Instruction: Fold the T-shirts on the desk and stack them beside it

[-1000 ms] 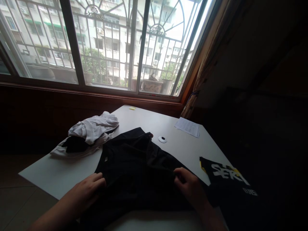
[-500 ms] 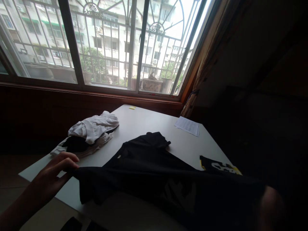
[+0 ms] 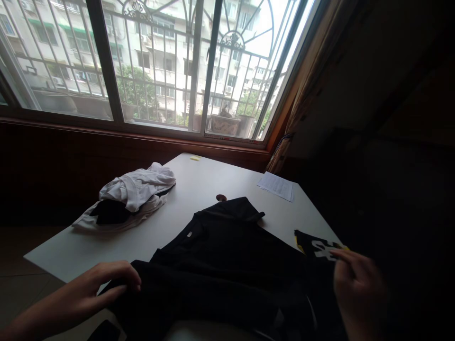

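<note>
A black T-shirt (image 3: 227,255) is spread over the white table (image 3: 199,177), its collar with a small pale label toward the left. My left hand (image 3: 106,286) is closed on the near left part of the shirt, fingers above and thumb below. My right hand (image 3: 359,284), somewhat blurred, has its fingers closed at the shirt's right end; the cloth in its grip is mostly hidden. Just behind those fingertips lies a dark garment with white and yellow print (image 3: 318,246). Part of the shirt's near side drops out of view at the bottom.
A pile of white and black clothes (image 3: 138,189) lies on the table's left. Printed sheets of paper (image 3: 276,185) rest near the far right edge, a yellow note (image 3: 195,158) at the far corner. A small round brown object (image 3: 221,198) sits behind the shirt. A barred window (image 3: 159,71) stands beyond.
The shirt has come down flatter and shifted slightly right, uncovering the round brown object. My left hand has moved down and right; my right hand has moved left and up.
</note>
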Demonstrator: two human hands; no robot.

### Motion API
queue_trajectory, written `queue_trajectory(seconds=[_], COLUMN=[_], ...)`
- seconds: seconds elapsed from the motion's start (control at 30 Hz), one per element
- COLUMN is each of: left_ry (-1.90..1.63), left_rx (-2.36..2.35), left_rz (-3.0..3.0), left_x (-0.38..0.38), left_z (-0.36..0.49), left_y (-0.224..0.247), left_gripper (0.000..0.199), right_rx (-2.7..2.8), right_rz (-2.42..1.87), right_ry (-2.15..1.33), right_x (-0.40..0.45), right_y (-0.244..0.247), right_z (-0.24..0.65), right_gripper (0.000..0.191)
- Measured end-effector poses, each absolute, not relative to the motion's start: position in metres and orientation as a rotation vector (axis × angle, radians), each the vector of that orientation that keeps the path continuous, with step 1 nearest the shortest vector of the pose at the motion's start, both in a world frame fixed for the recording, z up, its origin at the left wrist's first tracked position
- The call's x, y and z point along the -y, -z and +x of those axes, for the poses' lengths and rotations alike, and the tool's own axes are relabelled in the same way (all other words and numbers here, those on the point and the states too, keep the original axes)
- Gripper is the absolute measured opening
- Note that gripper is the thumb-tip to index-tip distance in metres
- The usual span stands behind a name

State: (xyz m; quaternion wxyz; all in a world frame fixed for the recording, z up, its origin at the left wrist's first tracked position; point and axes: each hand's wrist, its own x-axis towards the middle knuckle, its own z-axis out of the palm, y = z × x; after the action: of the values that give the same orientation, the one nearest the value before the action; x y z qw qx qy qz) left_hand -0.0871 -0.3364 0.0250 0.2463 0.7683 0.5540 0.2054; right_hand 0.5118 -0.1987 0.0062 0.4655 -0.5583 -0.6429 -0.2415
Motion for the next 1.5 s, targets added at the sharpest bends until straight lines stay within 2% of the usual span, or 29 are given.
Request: queue_trajectory(seconds=[0.13, 0.27, 0.43, 0.67, 0.87, 1.03, 1.1, 1.2, 1.3, 1.5], left_ry=[-0.447, -0.498, -0.587, -0.69, -0.694, -0.674, -0.679, -0.683, -0.609, -0.404], left_rx=[-1.386, -1.358, -1.435, -1.683, -2.039, -2.026, -1.981, -1.936, -1.827, -1.73], left_rz=[2.018, 2.082, 2.194, 2.371, 2.397, 2.569, 2.652, 2.722, 2.747, 2.688], left_x=[0.323, 0.313, 0.291, 0.223, 0.172, 0.153, 0.154, 0.164, 0.178, 0.19], left_z=[-0.071, -0.055, -0.06, -0.095, -0.092, -0.067, -0.053, -0.03, -0.011, 0.004], left_y=[-0.025, -0.019, -0.008, 0.002, -0.015, -0.021, -0.022, -0.022, -0.016, 0.002], left_gripper=[0.026, 0.023, 0.025, 0.032, 0.035, 0.031, 0.029, 0.026, 0.024, 0.028], right_rx=[2.096, 2.292, 2.272, 2.288, 2.342, 2.447, 2.438, 2.41, 2.436, 2.541], right_rz=[-1.369, -1.523, -1.672, -1.842, -1.867, -1.714, -1.66, -1.577, -1.473, -1.484], right_ry=[0.043, -0.35, -0.365, -0.355, -0.683, -1.005, -0.939, -0.682, -0.487, -0.334], right_x=[0.188, 0.182, 0.179, 0.19, 0.25, 0.266, 0.255, 0.227, 0.197, 0.15], right_y=[0.005, 0.017, 0.026, 0.026, -0.004, -0.04, -0.047, -0.044, -0.028, 0.014], right_z=[0.478, 0.463, 0.465, 0.458, 0.426, 0.397, 0.389, 0.376, 0.359, 0.334], right_gripper=[0.026, 0.032, 0.038, 0.043, 0.042, 0.024, 0.022, 0.029, 0.038, 0.052])
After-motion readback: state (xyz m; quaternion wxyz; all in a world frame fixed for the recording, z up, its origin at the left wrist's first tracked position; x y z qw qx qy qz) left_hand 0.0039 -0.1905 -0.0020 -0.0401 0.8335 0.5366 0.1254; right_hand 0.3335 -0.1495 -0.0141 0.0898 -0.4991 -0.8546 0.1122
